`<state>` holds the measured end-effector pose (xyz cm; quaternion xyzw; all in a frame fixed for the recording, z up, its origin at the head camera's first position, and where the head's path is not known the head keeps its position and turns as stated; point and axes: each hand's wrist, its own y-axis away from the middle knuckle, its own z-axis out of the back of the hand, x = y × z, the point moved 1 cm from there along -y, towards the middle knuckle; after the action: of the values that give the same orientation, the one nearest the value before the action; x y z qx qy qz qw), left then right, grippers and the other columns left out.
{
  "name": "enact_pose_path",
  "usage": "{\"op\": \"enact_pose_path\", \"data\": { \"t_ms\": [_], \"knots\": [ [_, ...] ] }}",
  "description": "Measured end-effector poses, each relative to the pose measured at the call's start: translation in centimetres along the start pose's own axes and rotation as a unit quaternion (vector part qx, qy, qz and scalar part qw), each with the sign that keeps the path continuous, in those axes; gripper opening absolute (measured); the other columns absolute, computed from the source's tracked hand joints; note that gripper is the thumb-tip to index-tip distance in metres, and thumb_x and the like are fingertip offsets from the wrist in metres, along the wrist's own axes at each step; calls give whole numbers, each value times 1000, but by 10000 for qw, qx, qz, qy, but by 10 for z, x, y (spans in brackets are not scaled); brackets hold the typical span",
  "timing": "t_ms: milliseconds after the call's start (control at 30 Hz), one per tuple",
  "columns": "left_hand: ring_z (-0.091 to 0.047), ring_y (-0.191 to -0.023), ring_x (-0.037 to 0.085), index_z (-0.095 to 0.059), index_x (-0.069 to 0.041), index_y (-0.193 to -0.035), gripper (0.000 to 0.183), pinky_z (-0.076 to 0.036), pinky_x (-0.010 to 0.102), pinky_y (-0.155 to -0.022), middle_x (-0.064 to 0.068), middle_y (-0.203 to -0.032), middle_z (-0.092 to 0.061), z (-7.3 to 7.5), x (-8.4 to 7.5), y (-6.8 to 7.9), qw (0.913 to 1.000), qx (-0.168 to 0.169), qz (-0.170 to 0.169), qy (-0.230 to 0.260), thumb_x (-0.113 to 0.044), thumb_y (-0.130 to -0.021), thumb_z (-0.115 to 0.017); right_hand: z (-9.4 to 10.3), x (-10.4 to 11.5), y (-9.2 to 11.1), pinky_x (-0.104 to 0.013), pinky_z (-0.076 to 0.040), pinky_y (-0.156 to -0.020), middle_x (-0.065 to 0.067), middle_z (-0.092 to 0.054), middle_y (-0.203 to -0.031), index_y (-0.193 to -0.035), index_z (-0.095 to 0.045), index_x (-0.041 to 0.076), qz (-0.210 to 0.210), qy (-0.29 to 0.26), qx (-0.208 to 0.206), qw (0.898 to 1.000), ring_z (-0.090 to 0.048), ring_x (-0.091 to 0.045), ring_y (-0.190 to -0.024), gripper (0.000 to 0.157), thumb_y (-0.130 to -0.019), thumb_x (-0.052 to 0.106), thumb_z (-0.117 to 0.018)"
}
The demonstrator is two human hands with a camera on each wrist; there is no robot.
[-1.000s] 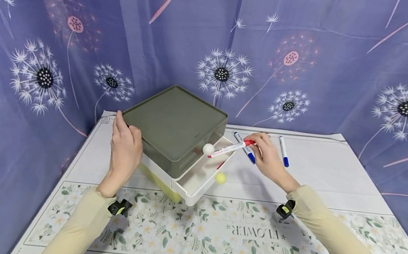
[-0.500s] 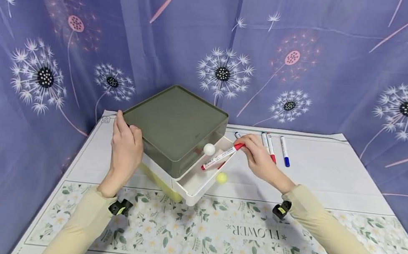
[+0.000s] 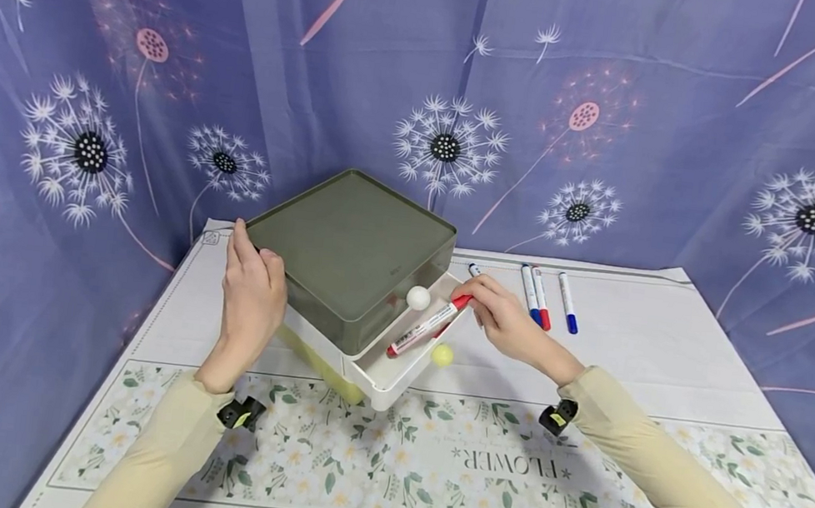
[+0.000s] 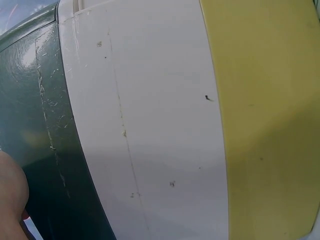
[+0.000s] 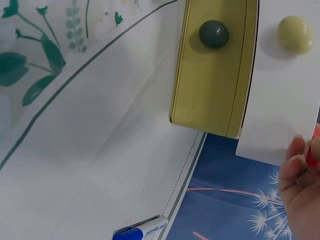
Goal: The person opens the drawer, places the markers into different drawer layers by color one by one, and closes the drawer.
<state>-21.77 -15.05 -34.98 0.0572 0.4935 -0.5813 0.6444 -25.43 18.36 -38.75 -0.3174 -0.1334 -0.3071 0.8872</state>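
White floral tablecloth [image 3: 668, 351], purple dandelion curtain [image 3: 350, 97]

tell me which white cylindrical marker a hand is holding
The red-ended white cylindrical marker, pinched by the right hand at the open white drawer; four others lie on the white table.

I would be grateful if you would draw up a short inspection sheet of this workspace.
Surface: white cloth with a floral band.
Job's things: drawer unit, its white drawer pulled out; a red marker slants into it, contact with the bottom unclear. A partly hidden red item also shows there.
Clutter: two blue-capped markers and a red-capped marker on the cloth; another marker, mostly hidden.
Left hand: rests against the drawer unit's side.
Right hand: pinches the red marker's upper end.
Cables: nothing seen.
Surroundings: purple-blue dandelion curtain.
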Motion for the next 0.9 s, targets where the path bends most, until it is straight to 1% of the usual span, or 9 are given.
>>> {"op": "enact_pose_path", "data": {
  "t_ms": [100, 233, 300, 433, 533, 633, 700, 833, 900],
  "knots": [
    [-47, -112, 50, -18, 6, -142, 55, -41, 55, -91, 31, -142, -27, 0, 0, 0, 10000, -16, -19, -14, -21, -94, -26, 0, 1, 0, -18, -40, -52, -2, -54, -102, -110, -60, 8, -113, 9, 211, 9997, -42, -3, -62, 33, -91, -8, -39],
    [-47, -111, 50, -18, 6, -142, 55, -41, 55, -90, 31, -142, -27, 0, -1, 0, 10000, -37, -25, -24, -21, -95, -26, -2, 2, -1, -24, -45, -63, -2, -58, -107, -109, -61, 11, -184, 64, 330, 9993, -50, -6, -75, 28, -93, 0, -41],
    [-48, -110, 51, -18, 6, -142, 55, -41, 55, -90, 31, -142, -27, 0, 0, 0, 10000, -29, -12, -33, -21, -95, -26, -3, 3, -1, -26, -45, -69, -1, -60, -107, -108, -62, 13, -183, 139, 396, 9990, -51, -7, -81, 25, -94, 6, -43],
    [-47, -111, 51, -17, 6, -143, 56, -40, 55, -91, 30, -143, -26, 0, 0, 1, 10000, 32, 18, -37, -21, -95, -26, -7, 5, -1, -25, -43, -69, 2, -60, -101, -105, -64, 15, -178, 196, 568, 9980, -49, -5, -75, 22, -96, 15, -43],
    [-45, -115, 50, -17, 6, -143, 56, -39, 54, -93, 30, -143, -25, 1, -1, 1, 10000, 59, 26, -32, -22, -95, -25, -8, 6, -1, -23, -42, -65, 4, -59, -98, -104, -64, 15, -171, 163, 617, 9978, -46, -3, -66, 23, -96, 16, -42],
    [-45, -114, 50, -17, 6, -143, 56, -39, 54, -93, 29, -144, -25, 1, -1, 1, 10000, 58, 27, -43, -22, -95, -25, -9, 6, -1, -22, -42, -65, 3, -59, -99, -103, -64, 14, -151, 117, 620, 9979, -46, -1, -64, 23, -96, 14, -42],
    [-46, -113, 50, -17, 5, -143, 56, -40, 55, -92, 29, -144, -25, 1, -1, 1, 10000, 62, 31, -46, -22, -95, -25, -9, 5, -1, -23, -43, -65, 2, -59, -100, -104, -64, 14, -127, 91, 636, 9979, -47, -2, -65, 24, -96, 14, -42],
    [-45, -115, 50, -16, 5, -143, 56, -40, 55, -93, 29, -144, -25, 1, -1, 1, 9999, 83, 56, -39, -22, -95, -25, -8, 5, -1, -25, -44, -70, 1, -60, -102, -105, -65, 14, -111, 71, 680, 9976, -50, -4, -76, 25, -96, 14, -41],
    [-45, -114, 50, -16, 5, -143, 56, -40, 55, -92, 30, -144, -25, 1, 0, 1, 9999, 92, 87, -44, -22, -95, -25, -8, 5, 0, -25, -44, -71, 1, -60, -104, -106, -65, 14, -145, 51, 708, 9974, -50, -4, -76, 25, -97, 14, -41]
  ]
}}
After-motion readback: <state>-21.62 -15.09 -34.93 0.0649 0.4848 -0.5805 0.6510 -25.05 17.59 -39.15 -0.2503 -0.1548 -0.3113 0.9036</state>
